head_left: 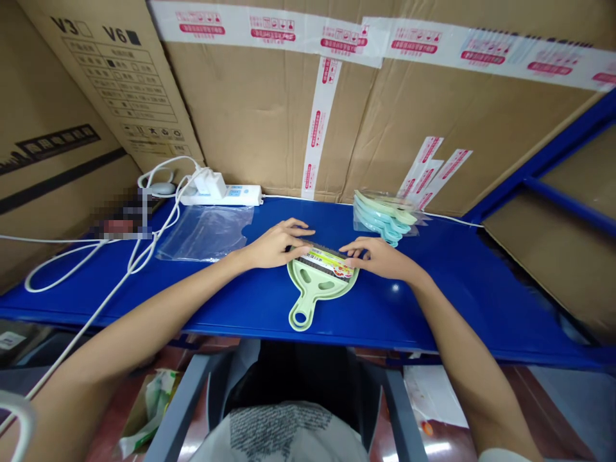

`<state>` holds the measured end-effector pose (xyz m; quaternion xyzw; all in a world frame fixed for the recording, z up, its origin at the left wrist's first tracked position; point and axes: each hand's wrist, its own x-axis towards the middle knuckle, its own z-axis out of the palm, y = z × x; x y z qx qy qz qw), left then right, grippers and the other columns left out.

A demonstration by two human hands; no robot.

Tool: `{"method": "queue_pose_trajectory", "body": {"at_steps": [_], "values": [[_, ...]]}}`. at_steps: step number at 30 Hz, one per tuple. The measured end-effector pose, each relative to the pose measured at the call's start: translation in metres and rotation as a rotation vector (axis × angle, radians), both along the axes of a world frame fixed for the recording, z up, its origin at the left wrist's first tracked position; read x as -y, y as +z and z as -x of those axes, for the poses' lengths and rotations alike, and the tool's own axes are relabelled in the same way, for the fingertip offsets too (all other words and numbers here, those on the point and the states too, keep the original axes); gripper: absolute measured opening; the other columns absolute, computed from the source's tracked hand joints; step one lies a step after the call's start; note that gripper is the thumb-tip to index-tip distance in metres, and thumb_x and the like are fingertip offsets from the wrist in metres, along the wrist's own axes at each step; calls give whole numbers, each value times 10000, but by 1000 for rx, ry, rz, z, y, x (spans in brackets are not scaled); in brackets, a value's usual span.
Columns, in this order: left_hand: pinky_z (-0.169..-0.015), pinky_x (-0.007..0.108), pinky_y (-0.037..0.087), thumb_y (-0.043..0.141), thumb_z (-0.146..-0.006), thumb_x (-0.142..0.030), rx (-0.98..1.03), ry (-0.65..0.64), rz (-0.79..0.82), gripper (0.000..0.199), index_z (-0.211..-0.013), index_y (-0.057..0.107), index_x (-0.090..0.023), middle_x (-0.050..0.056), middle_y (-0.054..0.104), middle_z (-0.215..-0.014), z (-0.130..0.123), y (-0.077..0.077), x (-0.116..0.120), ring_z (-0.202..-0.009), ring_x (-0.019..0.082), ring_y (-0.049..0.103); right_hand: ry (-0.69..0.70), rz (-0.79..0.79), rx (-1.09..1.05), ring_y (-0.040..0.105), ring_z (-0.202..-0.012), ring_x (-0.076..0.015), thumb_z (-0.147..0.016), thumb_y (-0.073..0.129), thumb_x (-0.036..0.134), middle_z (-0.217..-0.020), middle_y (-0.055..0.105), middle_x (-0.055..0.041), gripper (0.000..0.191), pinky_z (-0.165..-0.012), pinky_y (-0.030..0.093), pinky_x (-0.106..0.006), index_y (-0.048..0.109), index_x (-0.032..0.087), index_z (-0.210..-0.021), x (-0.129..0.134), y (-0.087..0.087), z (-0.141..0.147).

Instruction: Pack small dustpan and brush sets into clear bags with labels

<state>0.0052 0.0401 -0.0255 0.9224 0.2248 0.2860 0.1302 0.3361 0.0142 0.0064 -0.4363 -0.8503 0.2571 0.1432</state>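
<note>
A light green hand brush (pixel 321 288) lies on the blue table, its ring-ended handle pointing toward me. Dark bristles run along its far side, partly covered by a printed label strip (pixel 328 260). My left hand (pixel 282 245) is at the brush's left end, its thumb on the label and its other fingers stretched out past the bristles. At the right end, my right hand (pixel 378 256) has its thumb and index finger at the label's edge, slightly apart, with the other fingers loosely bent.
Stacked green and light-blue pieces (pixel 382 218) in clear wrapping lie at the back right. A clear plastic bag (pixel 206 232) lies flat at left, before a white power strip (pixel 240 194). White cables (pixel 139 256) loop over the table's left side. Cardboard (pixel 260 109) walls the back.
</note>
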Motion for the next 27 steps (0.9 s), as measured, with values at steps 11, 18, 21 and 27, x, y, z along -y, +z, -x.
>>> {"method": "queue_pose_trajectory", "body": {"at_steps": [11, 18, 21, 27], "values": [[-646, 321, 433, 868, -914, -295, -53, -517, 348, 163, -798, 790, -211, 46, 691, -724, -14, 53, 85, -695, 173, 619, -27, -6, -7, 763, -912, -230, -957, 699, 438, -1051, 811, -108, 377, -808, 576, -337, 832, 183, -1200, 1, -1, 2], [-596, 320, 377, 897, -883, -435, -120, -500, 363, 306, -756, 741, -204, 30, 675, -679, -14, 45, 86, -643, 160, 601, -52, -29, -8, 767, -892, -222, -966, 691, 409, -1029, 826, -96, 339, -794, 573, -325, 829, 180, -1175, 0, -2, 3], [-586, 326, 368, 900, -867, -483, -164, -490, 358, 317, -765, 766, -214, 30, 666, -672, -15, 42, 84, -632, 162, 596, -61, -28, -26, 771, -874, -222, -963, 691, 373, -1000, 832, -90, 302, -807, 578, -332, 832, 180, -1149, -2, -4, 2], [-575, 323, 342, 891, -875, -353, -221, -477, 315, 283, -683, 734, -218, 7, 604, -632, -15, 41, 83, -618, 150, 554, -157, -39, -36, 764, -837, -214, -964, 689, 310, -949, 836, -81, 251, -778, 579, -313, 831, 174, -1120, -6, -2, -4]]}}
